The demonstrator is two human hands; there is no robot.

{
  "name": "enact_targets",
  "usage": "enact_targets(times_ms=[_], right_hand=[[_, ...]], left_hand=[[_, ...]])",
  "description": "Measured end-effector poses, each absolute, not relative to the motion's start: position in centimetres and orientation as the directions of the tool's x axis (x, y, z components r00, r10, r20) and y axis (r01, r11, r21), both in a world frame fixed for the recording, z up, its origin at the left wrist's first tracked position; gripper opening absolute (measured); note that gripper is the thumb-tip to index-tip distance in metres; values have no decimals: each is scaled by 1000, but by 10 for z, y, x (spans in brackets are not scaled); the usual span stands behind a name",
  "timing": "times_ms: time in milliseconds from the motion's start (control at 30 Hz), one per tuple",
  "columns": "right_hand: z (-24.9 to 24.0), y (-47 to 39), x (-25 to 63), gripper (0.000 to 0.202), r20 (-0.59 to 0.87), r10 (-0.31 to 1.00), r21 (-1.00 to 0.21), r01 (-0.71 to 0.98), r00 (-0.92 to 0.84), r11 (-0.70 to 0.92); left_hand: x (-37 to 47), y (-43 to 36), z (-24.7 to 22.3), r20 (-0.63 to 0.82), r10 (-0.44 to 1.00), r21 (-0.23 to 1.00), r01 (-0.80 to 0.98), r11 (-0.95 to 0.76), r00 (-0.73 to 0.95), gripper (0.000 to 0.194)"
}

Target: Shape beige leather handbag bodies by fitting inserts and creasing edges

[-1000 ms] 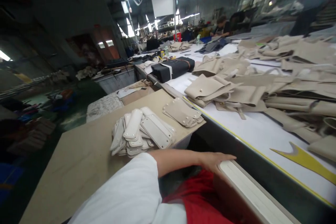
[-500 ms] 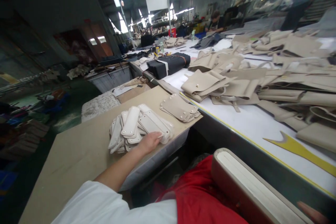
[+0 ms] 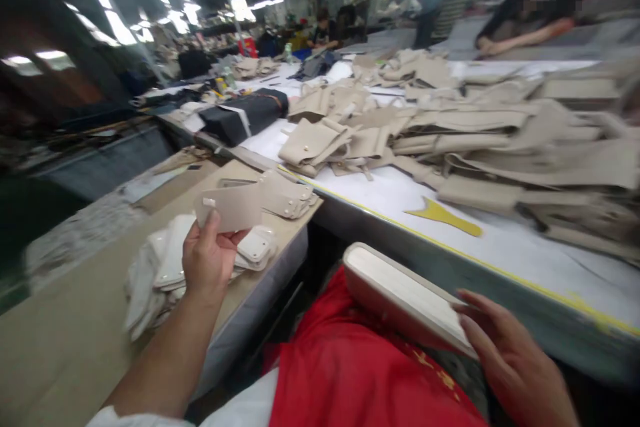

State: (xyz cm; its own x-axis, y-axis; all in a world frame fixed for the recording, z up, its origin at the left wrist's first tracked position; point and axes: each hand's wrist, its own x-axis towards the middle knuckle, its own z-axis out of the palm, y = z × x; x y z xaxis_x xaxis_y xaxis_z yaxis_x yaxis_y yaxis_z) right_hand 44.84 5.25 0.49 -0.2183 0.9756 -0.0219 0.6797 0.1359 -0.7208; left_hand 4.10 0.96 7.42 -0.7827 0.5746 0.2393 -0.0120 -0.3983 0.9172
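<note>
Panel (image 3: 234,208) is pinched in our left hand (image 3: 207,259) near the right edge of the board (image 3: 70,327); our right hand (image 3: 517,357) touches the block (image 3: 407,295), grip unclear

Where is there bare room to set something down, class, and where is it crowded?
Bare: the tan board left of the white pieces; the white tabletop right of the yellow piece, before the beige heap. Crowded: beneath that heap, and the board near the left hand, holding the white pieces and a beige stack.
</note>
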Motion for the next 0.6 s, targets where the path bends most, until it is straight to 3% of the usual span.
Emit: enact_targets(times_ms=[67,100,167,233,333,400,533,600], right_hand=[[11,43,441,50,-216,956,-904,411,-197,-120],[12,40,437,52,-332,909,-929,251,-250,-271],[11,37,436,50,-449,832,-887,53,-327,-458],[6,33,442,45,-499,815,-842,-57,-296,-536],[-3,27,460,39,-514,850,-843,-119,-111,-525],[-7,25,471,44,-497,864,-860,-83,-82,-503],[-8,30,480,58,-457,826,-870,-29,-330,-493],[-6,34,481,48,-451,786,-863,-17,-423,-505]], left_hand=[[97,21,61,25,790,951,-230,-208,-612,29],[121,25,52,-94,857,944,-319,-86,-507,30],[158,32,31,-299,908,888,-434,152,-294,31],[179,37,12,-427,896,820,-470,327,-121,29],[187,41,-1,-485,874,759,-481,438,31,26],[185,41,0,-477,868,721,-506,475,135,26],[183,44,13,-452,833,653,-518,552,319,19],[186,49,16,-458,832,653,-516,554,314,21]])
